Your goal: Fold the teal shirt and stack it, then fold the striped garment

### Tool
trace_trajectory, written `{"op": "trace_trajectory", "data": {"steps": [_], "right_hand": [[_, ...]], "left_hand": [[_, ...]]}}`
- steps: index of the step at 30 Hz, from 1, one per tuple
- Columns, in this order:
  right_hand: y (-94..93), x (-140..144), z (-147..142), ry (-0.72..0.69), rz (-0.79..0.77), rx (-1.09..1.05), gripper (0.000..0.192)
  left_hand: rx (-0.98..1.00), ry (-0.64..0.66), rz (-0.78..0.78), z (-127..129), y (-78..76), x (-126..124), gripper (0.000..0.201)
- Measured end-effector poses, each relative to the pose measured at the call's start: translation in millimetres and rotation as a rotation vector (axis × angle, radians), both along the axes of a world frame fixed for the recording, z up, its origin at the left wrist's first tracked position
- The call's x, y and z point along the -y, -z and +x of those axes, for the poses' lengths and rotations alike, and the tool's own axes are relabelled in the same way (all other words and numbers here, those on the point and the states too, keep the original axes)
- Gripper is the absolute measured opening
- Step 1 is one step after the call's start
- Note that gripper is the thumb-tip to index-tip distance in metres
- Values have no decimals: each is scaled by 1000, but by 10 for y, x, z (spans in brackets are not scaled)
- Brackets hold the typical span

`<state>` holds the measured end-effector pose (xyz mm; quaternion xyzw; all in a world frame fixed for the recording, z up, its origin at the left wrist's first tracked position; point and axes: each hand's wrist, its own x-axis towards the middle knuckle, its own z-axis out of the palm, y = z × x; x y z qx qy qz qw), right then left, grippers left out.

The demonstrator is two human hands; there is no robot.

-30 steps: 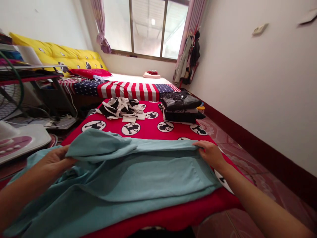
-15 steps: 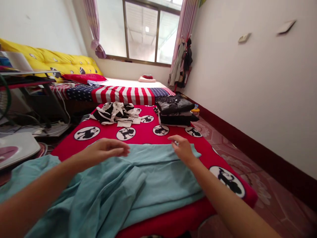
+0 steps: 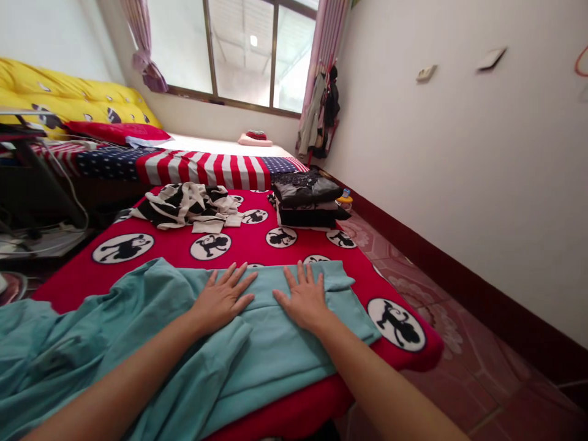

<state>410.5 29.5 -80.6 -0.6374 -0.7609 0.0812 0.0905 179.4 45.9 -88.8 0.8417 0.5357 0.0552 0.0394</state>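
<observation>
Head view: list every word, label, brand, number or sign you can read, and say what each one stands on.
No readable text anywhere.
The red blanket carries only black cartoon figures in white circles, no words.
The flag-print cover shows stars and stripes, no lettering.
The teal cloth under the left hand and right hand is plain.
The wall fittings are too small to read.

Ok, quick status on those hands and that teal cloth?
Left hand and right hand flat, open on teal cloth. Cloth spread on red blanket. Nothing on top of it.
</observation>
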Motion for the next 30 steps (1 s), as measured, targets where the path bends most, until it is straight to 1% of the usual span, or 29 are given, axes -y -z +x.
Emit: {"op": "trace_trajectory", "data": {"steps": [3, 6, 8, 10, 11, 12, 13, 15, 17, 18, 19, 21, 24, 25, 27, 29, 30], "right_hand": [[8, 37, 72, 56, 37, 16, 80], [-20, 68, 139, 55, 55, -11, 77], [-91, 71, 263, -19, 30, -86, 64], [-195, 62, 485, -130, 19, -241, 41], [-248, 58, 628, -171, 47, -327, 34], [-296, 56, 785, -182, 102, -396, 31], [-333, 61, 947, -155, 172, -435, 31], [-367, 101, 1250, -8, 273, -412, 23], [-346, 191, 1468, 136, 233, -344, 12], [-319, 252, 1532, 175, 186, -326, 14], [-285, 318, 1566, 190, 145, -321, 18], [-209, 441, 1556, 169, 114, -337, 25], [-115, 525, 1447, 140, 149, -339, 42], [-95, 518, 1414, 143, 161, -335, 44], [-78, 480, 1371, 165, 190, -332, 36], [-93, 463, 1351, 153, 251, -345, 19], [-112, 485, 1339, 120, 304, -353, 11]], "left_hand": [[3, 0, 6, 11, -1, -8, 55], [30, 18, 10, -8, 5, 0, 58], [78, 73, 16, -40, -7, 13, 62], [157, 153, 34, -70, -33, 34, 62], [203, 186, 45, -80, -50, 47, 58], [249, 209, 57, -85, -68, 61, 53], [291, 223, 68, -85, -84, 74, 47], [347, 243, 84, -73, -112, 97, 39], [363, 259, 95, -57, -127, 109, 36], [361, 265, 96, -50, -129, 111, 35], [356, 267, 96, -46, -129, 112, 35], [346, 266, 93, -44, -123, 109, 34], [347, 263, 97, -49, -109, 101, 33], [347, 264, 99, -52, -104, 98, 33], [339, 268, 102, -57, -95, 94, 34], [328, 269, 103, -62, -89, 90, 36], [326, 266, 104, -63, -88, 90, 36]]}}
